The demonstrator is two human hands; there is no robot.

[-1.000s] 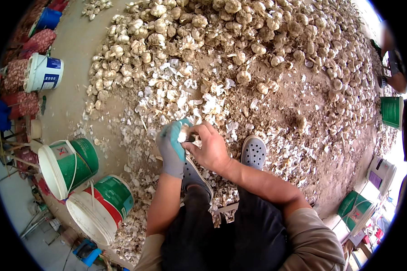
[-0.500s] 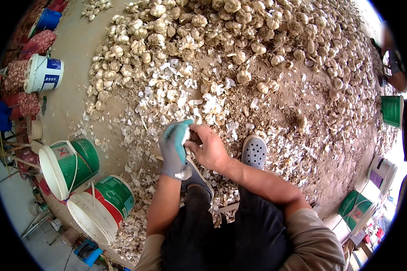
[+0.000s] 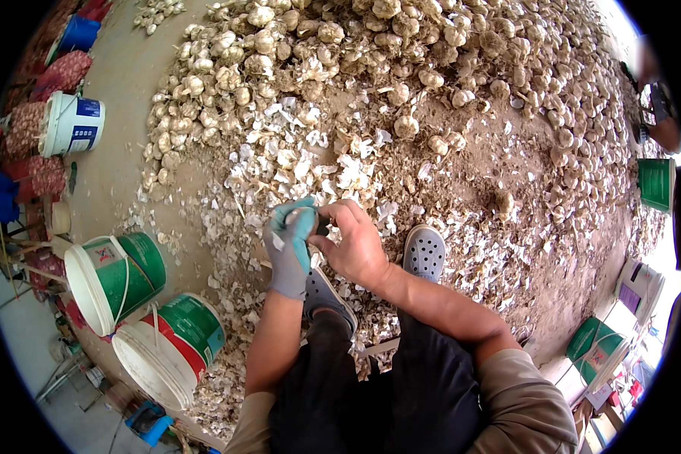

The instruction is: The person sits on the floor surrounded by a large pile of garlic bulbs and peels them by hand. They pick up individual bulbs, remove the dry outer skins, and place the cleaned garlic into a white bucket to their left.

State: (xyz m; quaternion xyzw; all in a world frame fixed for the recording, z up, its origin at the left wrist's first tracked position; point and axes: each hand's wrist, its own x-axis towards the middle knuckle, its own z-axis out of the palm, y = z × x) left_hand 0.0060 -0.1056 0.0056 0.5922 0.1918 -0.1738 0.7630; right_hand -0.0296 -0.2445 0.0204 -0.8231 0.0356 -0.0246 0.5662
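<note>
Close together above the peel-strewn floor (image 3: 121, 185), a gloved left hand (image 3: 287, 253) grips a pale garlic piece (image 3: 290, 218) while the bare right hand (image 3: 353, 244) pinches a dark object (image 3: 323, 226); a slack grip could drop either.

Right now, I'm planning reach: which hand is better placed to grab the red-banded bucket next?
Likely left: the gloved left hand is nearer the red-banded bucket; the bare right hand is farther.
</note>
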